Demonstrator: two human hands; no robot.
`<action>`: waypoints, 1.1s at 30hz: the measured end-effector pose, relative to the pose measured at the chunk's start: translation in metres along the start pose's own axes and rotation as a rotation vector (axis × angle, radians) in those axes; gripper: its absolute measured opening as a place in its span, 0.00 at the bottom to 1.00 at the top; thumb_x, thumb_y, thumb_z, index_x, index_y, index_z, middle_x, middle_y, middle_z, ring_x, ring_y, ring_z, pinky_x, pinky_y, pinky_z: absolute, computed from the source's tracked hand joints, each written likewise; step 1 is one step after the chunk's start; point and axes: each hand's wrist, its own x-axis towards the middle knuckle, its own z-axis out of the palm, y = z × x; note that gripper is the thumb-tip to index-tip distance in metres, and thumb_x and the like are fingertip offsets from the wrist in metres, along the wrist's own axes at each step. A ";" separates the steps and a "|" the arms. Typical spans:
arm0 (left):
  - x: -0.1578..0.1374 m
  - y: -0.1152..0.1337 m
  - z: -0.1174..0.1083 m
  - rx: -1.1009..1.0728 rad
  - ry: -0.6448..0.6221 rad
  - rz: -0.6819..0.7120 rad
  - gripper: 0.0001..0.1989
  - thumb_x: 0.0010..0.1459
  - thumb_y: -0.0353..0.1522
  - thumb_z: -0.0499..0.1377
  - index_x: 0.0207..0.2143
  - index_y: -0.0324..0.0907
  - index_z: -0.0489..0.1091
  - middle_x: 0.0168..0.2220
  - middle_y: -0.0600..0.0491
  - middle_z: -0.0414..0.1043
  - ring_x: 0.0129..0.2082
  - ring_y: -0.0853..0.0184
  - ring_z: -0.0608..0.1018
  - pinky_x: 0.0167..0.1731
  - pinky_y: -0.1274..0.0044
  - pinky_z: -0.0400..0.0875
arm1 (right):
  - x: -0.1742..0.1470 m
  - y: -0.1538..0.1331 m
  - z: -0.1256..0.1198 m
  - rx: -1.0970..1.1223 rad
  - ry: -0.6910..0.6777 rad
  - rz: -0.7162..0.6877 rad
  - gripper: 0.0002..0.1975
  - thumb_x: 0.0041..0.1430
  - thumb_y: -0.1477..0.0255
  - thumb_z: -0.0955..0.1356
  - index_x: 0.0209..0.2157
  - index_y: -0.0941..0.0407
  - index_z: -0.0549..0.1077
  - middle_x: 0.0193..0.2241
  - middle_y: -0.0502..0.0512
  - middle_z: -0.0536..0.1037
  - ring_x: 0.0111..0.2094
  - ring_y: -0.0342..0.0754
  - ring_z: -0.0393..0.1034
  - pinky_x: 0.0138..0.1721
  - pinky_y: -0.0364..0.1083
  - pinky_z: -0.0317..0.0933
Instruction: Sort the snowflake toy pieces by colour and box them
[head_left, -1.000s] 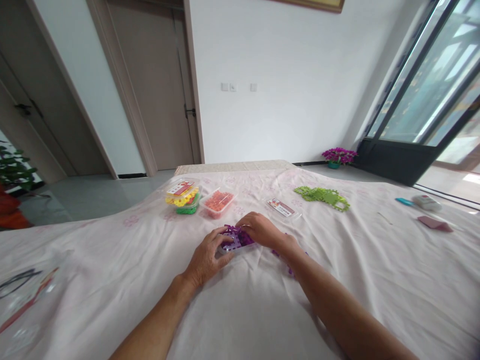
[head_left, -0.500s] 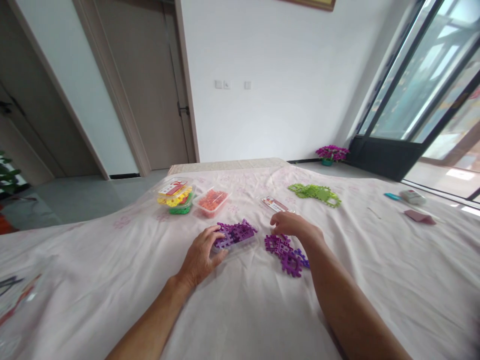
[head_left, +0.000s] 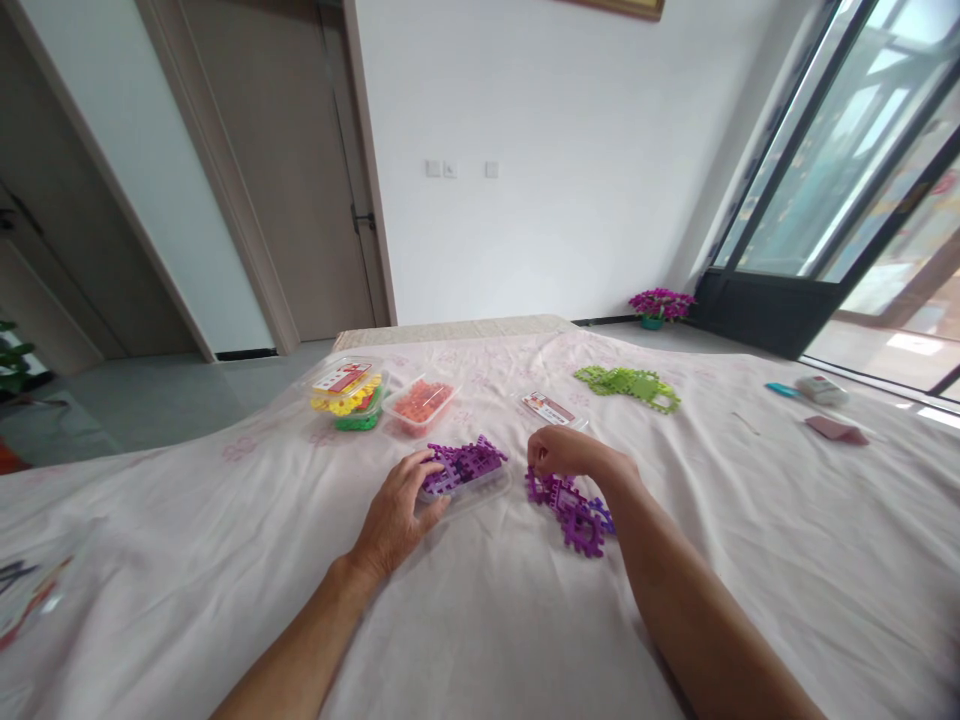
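My left hand (head_left: pixel 401 510) curls round the near left side of a small clear plastic box (head_left: pixel 484 490), thumb in front and fingers over its rim. Purple notched building pieces (head_left: pixel 466 462) fill the box, some sticking up above the edge. To the right, my right hand (head_left: pixel 559 450) is closed, fingertips down at the far left end of a loose pile of purple building pieces (head_left: pixel 581 530). The fingers pinch a piece there, partly hidden by the hand. A bluer piece lies at the pile's right edge. Just beyond this hand rests a clear labelled lid (head_left: pixel 551 408).
An open box of orange pieces (head_left: pixel 424 402) stands at the back left, beside stacked boxes (head_left: pixel 352 395) with yellow and green pieces. Green pieces (head_left: pixel 630 385) lie at the back right. A pink cloth (head_left: pixel 836 430) and a white packet (head_left: pixel 821 390) sit far right on the wrinkled tablecloth (head_left: pixel 480 620).
My right hand has moved slightly left and down onto the pile, and its fingers have closed. The left hand keeps its hold on the box.
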 end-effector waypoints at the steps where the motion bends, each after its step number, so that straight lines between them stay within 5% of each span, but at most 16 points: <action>1: 0.000 -0.001 0.000 -0.003 0.000 0.002 0.17 0.61 0.38 0.59 0.52 0.45 0.69 0.60 0.46 0.66 0.61 0.58 0.68 0.62 0.62 0.63 | 0.000 0.001 -0.001 0.036 0.027 -0.013 0.09 0.47 0.76 0.70 0.33 0.55 0.80 0.27 0.48 0.80 0.26 0.43 0.70 0.26 0.40 0.55; 9: 0.000 -0.003 0.002 -0.017 0.005 -0.004 0.18 0.60 0.37 0.60 0.53 0.45 0.70 0.60 0.46 0.67 0.61 0.57 0.69 0.62 0.61 0.64 | -0.009 -0.007 -0.019 0.031 0.501 0.017 0.02 0.52 0.73 0.70 0.30 0.53 0.76 0.29 0.49 0.79 0.31 0.44 0.70 0.29 0.41 0.53; 15: -0.001 -0.004 0.003 -0.041 0.006 0.013 0.21 0.60 0.36 0.60 0.55 0.45 0.66 0.60 0.46 0.65 0.62 0.58 0.67 0.62 0.61 0.63 | 0.002 -0.047 0.004 0.153 0.763 -0.185 0.03 0.56 0.74 0.68 0.32 0.55 0.75 0.29 0.50 0.77 0.31 0.45 0.69 0.34 0.42 0.55; 18: -0.001 -0.005 0.003 -0.063 0.011 0.020 0.25 0.61 0.36 0.60 0.60 0.45 0.61 0.62 0.45 0.63 0.63 0.58 0.65 0.63 0.61 0.61 | 0.010 -0.068 0.024 0.181 0.732 -0.266 0.04 0.58 0.76 0.67 0.36 0.55 0.75 0.34 0.53 0.78 0.34 0.45 0.70 0.37 0.42 0.58; 23: -0.001 -0.003 0.002 -0.066 0.007 0.015 0.28 0.62 0.36 0.58 0.63 0.46 0.58 0.64 0.44 0.60 0.65 0.57 0.64 0.64 0.61 0.60 | 0.012 -0.080 0.042 0.092 0.486 -0.396 0.11 0.58 0.78 0.66 0.41 0.55 0.77 0.38 0.54 0.79 0.40 0.47 0.72 0.43 0.43 0.60; 33: -0.001 -0.002 0.002 -0.017 -0.020 -0.013 0.22 0.62 0.36 0.58 0.59 0.49 0.67 0.63 0.48 0.62 0.63 0.57 0.66 0.63 0.62 0.62 | 0.024 -0.075 0.051 0.043 0.519 -0.496 0.09 0.61 0.77 0.67 0.35 0.54 0.81 0.37 0.54 0.81 0.41 0.47 0.72 0.50 0.46 0.60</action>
